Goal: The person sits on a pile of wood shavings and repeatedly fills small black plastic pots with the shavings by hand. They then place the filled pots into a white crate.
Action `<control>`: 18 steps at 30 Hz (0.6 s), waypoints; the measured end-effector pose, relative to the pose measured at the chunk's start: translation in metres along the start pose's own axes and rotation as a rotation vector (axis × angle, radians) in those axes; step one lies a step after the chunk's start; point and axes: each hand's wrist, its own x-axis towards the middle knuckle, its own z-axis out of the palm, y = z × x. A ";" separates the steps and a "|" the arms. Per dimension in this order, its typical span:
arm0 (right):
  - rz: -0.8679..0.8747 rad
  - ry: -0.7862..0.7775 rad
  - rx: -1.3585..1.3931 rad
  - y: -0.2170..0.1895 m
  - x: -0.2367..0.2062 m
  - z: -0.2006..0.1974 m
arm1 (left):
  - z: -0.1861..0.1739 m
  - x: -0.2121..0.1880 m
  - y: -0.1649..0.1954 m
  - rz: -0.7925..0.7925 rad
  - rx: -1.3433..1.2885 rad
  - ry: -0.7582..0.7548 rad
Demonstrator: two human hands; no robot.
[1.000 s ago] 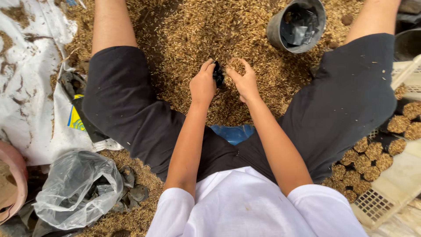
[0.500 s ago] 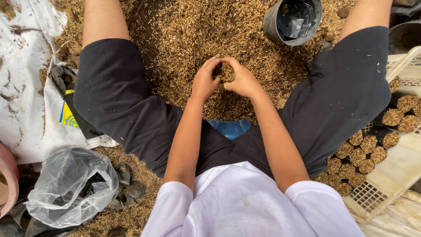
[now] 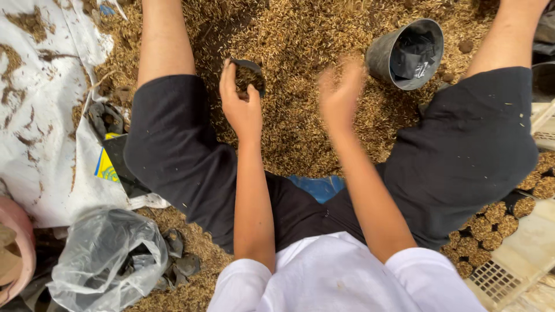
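between my left fingers (image 3: 228, 75) sits a small black pot (image 3: 250, 74) filled with husk, pinched at its rim above the husk heap (image 3: 300, 124). my right hand (image 3: 340, 92) hangs blurred beside it, fingers spread, holding nothing. beyond that hand tilts a grey bucket (image 3: 404, 53); filled pots (image 3: 491, 222) crowd a tray near my right knee.

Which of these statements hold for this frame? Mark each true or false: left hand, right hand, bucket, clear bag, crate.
1. The left hand holds a small black pot with husk in it. True.
2. The right hand grips the grey bucket. False: it is apart from it, blurred, over the husk pile.
3. The clear plastic bag lies at lower left. True.
4. The crate of filled pots is at upper left. False: lower right.
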 end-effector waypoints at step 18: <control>-0.723 -0.542 -0.474 0.029 0.138 0.138 | -0.004 0.023 0.022 -0.147 0.082 0.010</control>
